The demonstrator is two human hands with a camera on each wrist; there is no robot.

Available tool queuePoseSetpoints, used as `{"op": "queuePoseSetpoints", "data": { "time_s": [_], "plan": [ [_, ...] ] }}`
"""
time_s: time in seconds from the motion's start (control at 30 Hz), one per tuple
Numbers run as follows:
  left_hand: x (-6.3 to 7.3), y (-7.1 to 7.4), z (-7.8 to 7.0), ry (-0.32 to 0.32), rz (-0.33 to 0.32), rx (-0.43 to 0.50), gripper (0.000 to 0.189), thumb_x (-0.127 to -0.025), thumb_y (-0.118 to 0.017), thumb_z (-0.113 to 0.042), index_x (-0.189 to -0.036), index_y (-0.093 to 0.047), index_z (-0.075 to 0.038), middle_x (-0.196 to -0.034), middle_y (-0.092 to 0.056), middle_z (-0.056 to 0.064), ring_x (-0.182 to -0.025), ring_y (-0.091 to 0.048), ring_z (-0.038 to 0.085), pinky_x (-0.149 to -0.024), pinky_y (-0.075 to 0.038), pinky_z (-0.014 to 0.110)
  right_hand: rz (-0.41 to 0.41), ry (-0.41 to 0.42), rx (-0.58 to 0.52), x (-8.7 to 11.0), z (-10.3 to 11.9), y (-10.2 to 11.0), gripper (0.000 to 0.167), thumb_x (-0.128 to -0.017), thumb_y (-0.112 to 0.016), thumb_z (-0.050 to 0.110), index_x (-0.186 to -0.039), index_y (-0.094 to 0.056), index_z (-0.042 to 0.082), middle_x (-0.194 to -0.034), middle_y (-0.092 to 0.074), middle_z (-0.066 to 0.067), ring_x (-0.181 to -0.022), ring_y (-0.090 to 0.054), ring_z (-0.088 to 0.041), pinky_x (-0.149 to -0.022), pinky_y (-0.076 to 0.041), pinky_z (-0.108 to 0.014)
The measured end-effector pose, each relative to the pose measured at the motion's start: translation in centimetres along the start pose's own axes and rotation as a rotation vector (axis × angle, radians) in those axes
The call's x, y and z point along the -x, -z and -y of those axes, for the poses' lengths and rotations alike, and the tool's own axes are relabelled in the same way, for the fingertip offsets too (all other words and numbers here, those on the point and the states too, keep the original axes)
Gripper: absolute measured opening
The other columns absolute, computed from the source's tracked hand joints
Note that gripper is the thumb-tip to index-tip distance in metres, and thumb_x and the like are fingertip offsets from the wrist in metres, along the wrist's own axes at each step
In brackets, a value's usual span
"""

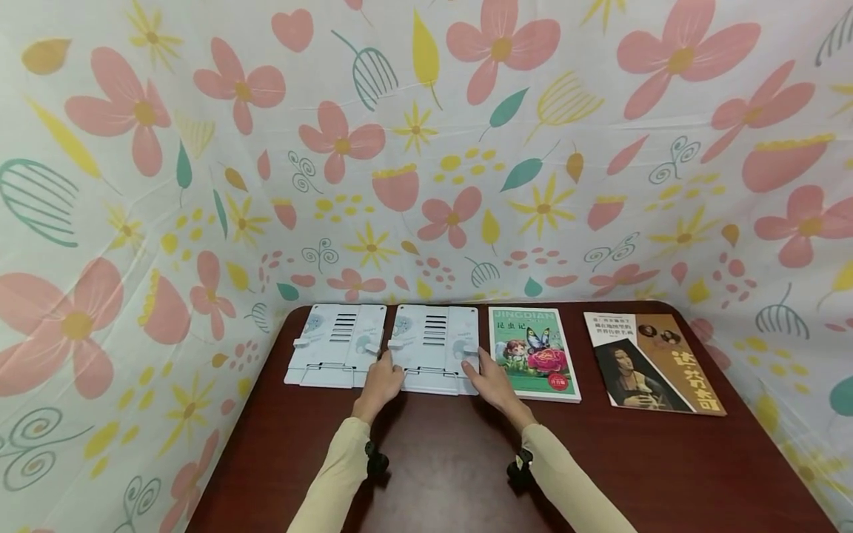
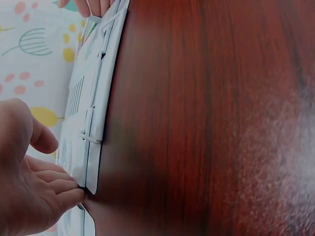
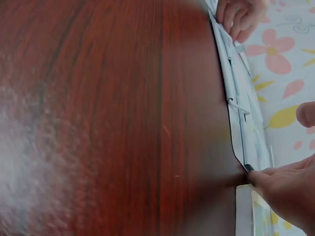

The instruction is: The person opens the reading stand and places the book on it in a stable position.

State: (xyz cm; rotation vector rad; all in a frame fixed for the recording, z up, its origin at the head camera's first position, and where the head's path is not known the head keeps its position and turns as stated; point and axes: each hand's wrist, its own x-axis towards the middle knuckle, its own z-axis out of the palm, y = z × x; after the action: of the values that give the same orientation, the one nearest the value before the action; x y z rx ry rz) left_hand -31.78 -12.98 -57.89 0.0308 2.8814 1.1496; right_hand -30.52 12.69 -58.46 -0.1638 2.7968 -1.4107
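Note:
Two white folded book stands with slots and printed pictures lie side by side at the back of the table: a left stand (image 1: 336,348) and a middle stand (image 1: 436,340). My left hand (image 1: 384,379) is at the left side of the middle stand, between the two. At its right side is my right hand (image 1: 492,381), beside a green book (image 1: 533,355). In the left wrist view the fingers (image 2: 54,189) touch the stand's edge, thumb raised apart. The right wrist view likewise shows fingers (image 3: 266,179) against the opposite edge, with the thumb held away.
A brown and white book (image 1: 656,363) with a portrait on its cover lies at the right of the dark red wooden table (image 1: 440,474). A flower-patterned cloth (image 1: 413,192) hangs behind the table and along both sides.

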Motion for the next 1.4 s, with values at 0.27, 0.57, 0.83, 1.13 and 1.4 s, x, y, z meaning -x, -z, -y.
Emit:
{"op": "queuePoseSetpoints", "data": {
  "time_s": [0.27,0.57,0.83,1.13,1.4],
  "plan": [
    [0.5,-0.1,0.2,0.033,-0.006,0.079,0.058,-0.099,-0.043,-0.013,-0.153,-0.036,0.007,-0.145,-0.052,0.03,-0.127,-0.056,0.039,-0.103,-0.048,0.052,0.008,-0.064,-0.064,0.6,0.1,-0.3,0.078,-0.102,-0.056,0.037,-0.153,-0.026,-0.015,-0.157,-0.032,-0.034,-0.145,-0.035,-0.047,-0.119,-0.032,-0.058],
    [2.2,0.1,0.5,0.039,-0.031,0.165,0.056,-0.097,-0.043,-0.011,-0.151,-0.041,0.005,-0.147,-0.052,0.028,-0.135,-0.051,0.041,-0.108,-0.045,0.055,0.021,-0.063,-0.107,2.0,0.2,-0.3,0.079,-0.103,-0.056,0.037,-0.155,-0.023,-0.013,-0.159,-0.028,-0.033,-0.147,-0.033,-0.045,-0.12,-0.03,-0.057],
    [4.4,-0.2,0.7,0.019,-0.026,0.166,0.054,-0.1,-0.041,-0.01,-0.15,-0.04,0.008,-0.151,-0.047,0.028,-0.143,-0.042,0.042,-0.115,-0.039,0.056,0.013,-0.036,-0.074,3.8,0.1,-0.2,0.077,-0.102,-0.058,0.033,-0.154,-0.025,-0.013,-0.158,-0.031,-0.032,-0.147,-0.033,-0.046,-0.119,-0.031,-0.058],
    [6.6,-0.6,0.3,0.015,-0.037,0.137,0.055,-0.098,-0.045,-0.009,-0.15,-0.039,0.01,-0.15,-0.046,0.031,-0.142,-0.043,0.043,-0.114,-0.04,0.056,0.014,-0.03,-0.059,5.7,0.2,-0.1,0.076,-0.101,-0.06,0.031,-0.156,-0.025,-0.009,-0.159,-0.033,-0.03,-0.147,-0.035,-0.044,-0.117,-0.033,-0.06],
    [7.8,-0.6,0.4,0.028,-0.033,0.129,0.057,-0.096,-0.049,-0.009,-0.149,-0.041,0.009,-0.15,-0.048,0.029,-0.141,-0.044,0.042,-0.114,-0.04,0.055,0.006,-0.031,-0.047,6.8,0.0,-0.2,0.077,-0.101,-0.062,0.03,-0.156,-0.026,-0.01,-0.159,-0.033,-0.029,-0.146,-0.037,-0.041,-0.118,-0.034,-0.055]
  ]
}}
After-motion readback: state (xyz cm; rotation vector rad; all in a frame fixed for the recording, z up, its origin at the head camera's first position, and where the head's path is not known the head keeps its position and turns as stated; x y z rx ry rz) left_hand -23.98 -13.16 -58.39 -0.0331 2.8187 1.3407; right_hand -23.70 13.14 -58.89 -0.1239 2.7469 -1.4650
